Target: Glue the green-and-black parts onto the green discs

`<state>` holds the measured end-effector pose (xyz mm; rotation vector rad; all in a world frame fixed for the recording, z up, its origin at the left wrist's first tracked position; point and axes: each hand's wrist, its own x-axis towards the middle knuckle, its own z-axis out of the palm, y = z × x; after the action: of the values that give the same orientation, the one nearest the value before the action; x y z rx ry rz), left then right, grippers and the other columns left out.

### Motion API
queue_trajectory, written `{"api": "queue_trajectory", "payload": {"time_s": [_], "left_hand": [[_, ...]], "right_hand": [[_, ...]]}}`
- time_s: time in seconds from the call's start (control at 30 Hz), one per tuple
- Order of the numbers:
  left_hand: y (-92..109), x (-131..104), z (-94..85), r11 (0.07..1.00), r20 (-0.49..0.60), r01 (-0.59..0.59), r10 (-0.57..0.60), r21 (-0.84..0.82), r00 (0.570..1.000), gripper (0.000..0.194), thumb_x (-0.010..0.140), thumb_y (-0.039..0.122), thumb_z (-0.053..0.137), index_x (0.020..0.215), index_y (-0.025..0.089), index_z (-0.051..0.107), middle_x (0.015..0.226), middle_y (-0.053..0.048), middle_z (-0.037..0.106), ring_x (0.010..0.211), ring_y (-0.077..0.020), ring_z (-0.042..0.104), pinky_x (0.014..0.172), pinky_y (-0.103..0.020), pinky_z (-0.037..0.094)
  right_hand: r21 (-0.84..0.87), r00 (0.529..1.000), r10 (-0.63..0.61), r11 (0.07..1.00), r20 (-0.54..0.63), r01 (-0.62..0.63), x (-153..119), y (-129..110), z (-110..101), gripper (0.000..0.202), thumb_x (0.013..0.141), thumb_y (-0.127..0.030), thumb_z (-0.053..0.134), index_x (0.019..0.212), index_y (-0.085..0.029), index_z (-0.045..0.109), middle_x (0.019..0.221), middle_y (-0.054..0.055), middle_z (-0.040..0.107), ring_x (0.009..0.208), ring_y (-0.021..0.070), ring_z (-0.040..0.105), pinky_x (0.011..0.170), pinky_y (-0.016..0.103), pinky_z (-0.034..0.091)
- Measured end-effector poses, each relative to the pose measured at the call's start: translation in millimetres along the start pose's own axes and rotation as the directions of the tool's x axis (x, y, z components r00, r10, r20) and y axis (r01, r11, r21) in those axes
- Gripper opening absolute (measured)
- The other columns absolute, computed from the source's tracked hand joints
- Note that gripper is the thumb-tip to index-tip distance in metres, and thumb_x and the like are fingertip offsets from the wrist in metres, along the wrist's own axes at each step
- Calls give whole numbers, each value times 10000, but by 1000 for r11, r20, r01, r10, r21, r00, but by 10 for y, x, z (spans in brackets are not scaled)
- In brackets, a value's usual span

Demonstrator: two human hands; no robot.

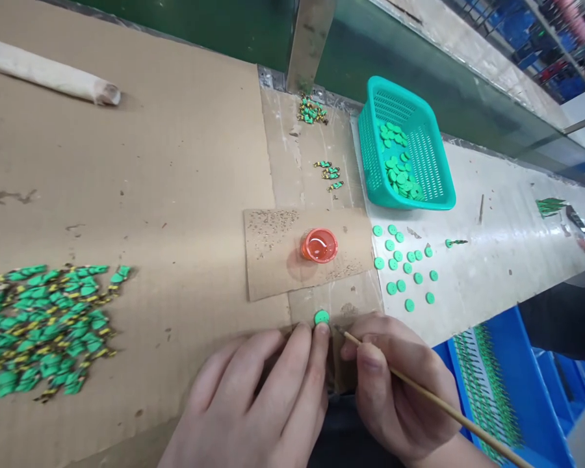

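Observation:
My left hand (258, 390) is closed, its index fingertip against the lower edge of a small round green disc (322, 317) with tiny holes in it; its thumb is hidden. My right hand (394, 383) pinches a thin wooden stick (436, 403) like a pen. The stick's dark, narrow tip points at the disc from the right, a little apart from it. Beyond both hands, a small red cup (320, 246) with clear-looking liquid stands on a speckled piece of cardboard (268, 260). Several more green discs (408, 267) lie scattered to the right.
A turquoise basket (446, 182) holding green discs stands at the back right. Small green, yellow and black figures (49, 325) are heaped at left, with smaller groups (312, 109) at the back. A whitish roll (43, 71) lies far left. Blue trays (526, 370) sit low at right, near a person's dark clothing (560, 318).

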<state>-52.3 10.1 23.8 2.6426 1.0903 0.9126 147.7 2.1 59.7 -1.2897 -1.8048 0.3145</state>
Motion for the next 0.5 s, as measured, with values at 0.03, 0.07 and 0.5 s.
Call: {"api": "queue_trajectory", "payload": {"time_s": [0.03,0.07,0.5], "left_hand": [[-3,1,-3,1000,5,-1,1,-1,1000,311,1083,202,658,1338,118,814,1344,-54,852,1123,-317,655,946,-525,473],[-3,3,-3,1000,3,0,0,1,1000,319,1084,208,663,1352,112,808,1352,-57,850,1126,-319,658,951,-527,473],[84,-68,72,997,-72,70,-73,-36,995,373,1083,191,713,1443,113,769,1394,-62,835,1174,-340,686,1032,-550,484]], "right_hand": [[-8,1000,0,1000,2,0,0,3,1,340,1002,62,563,1213,-193,644,843,31,754,694,179,722,575,315,648],[-15,1000,-3,1000,2,3,-1,5,2,334,1003,60,565,1203,-196,644,841,29,756,693,179,722,573,315,650],[6,1000,30,1000,3,-30,-20,18,13,270,1026,15,598,1178,-204,638,850,31,767,695,193,762,593,330,663]]}}
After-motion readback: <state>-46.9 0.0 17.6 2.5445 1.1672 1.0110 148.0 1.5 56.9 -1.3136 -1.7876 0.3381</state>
